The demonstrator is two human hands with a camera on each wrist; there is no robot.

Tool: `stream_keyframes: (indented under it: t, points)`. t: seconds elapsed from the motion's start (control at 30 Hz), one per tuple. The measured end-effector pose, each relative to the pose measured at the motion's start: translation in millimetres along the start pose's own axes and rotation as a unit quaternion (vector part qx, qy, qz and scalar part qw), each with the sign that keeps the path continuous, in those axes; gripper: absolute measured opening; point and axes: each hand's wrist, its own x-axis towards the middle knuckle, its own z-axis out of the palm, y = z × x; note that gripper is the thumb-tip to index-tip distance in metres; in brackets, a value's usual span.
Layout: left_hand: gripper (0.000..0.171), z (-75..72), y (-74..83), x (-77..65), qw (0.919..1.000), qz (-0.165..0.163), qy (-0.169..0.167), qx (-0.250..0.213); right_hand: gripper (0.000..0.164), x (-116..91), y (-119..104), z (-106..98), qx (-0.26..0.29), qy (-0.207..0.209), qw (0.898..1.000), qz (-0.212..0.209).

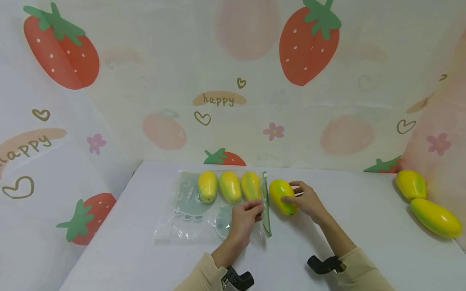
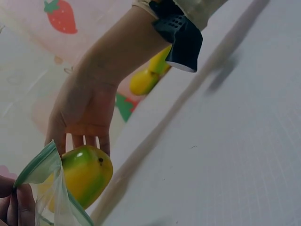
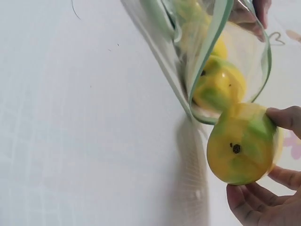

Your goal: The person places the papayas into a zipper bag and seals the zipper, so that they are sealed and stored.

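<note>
Sleeves (image 1: 202, 275) sit closest to us, cut off by the head view's bottom edge; black wrist cameras (image 1: 241, 279) next. Count: three fruits (image 1: 230, 187) in the bag (image 1: 167, 232), a fourth fruit (image 1: 279, 194) in hand just outside its mouth, far pair (image 1: 435, 217) at the table's (image 1: 109, 250) right side; we'd call it half bagged, three left, rim unsealed. Left hand (image 1: 244, 220) pinches the green rim (image 1: 266, 218); right hand (image 1: 308, 204) grasps the fourth fruit between thumb and fingers. Hard to read: whether that fruit touches the rim; left hand's lower fingers, mostly hidden in head view, cropped in left wrist view; far pair, partly behind the right forearm (image 2: 110, 59) there.
</note>
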Motion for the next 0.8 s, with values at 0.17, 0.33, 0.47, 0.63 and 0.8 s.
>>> stream_keyframes:
  t: [0.17, 0.33, 0.47, 0.63, 0.8]
  points:
    - [0.024, 0.1, 0.1, 0.5, 1.0, 0.0, -0.001, 0.004, 0.067, 2.4, -0.1, 7.4, -0.001, -0.003, 1.0, 0.0]
    - [0.025, 1.0, 0.2, 2.8, 0.9999, 0.006, -0.007, 0.009, 0.066, 4.5, -1.4, 15.4, -0.002, -0.006, 1.0, -0.001]
    - [0.025, 1.4, 1.6, 4.0, 0.9997, 0.006, -0.013, 0.019, 0.067, 3.7, -4.3, 20.9, 0.001, -0.014, 1.0, -0.005]
    - [0.026, 0.5, 2.3, 4.5, 0.9993, 0.01, -0.025, 0.025, 0.068, 3.0, -7.0, 25.3, 0.011, -0.027, 1.0, -0.011]
    - [0.025, 0.2, 3.3, 4.5, 0.9991, 0.01, -0.03, 0.029, 0.067, 5.0, -7.2, 26.6, 0.013, -0.034, 0.999, -0.024]
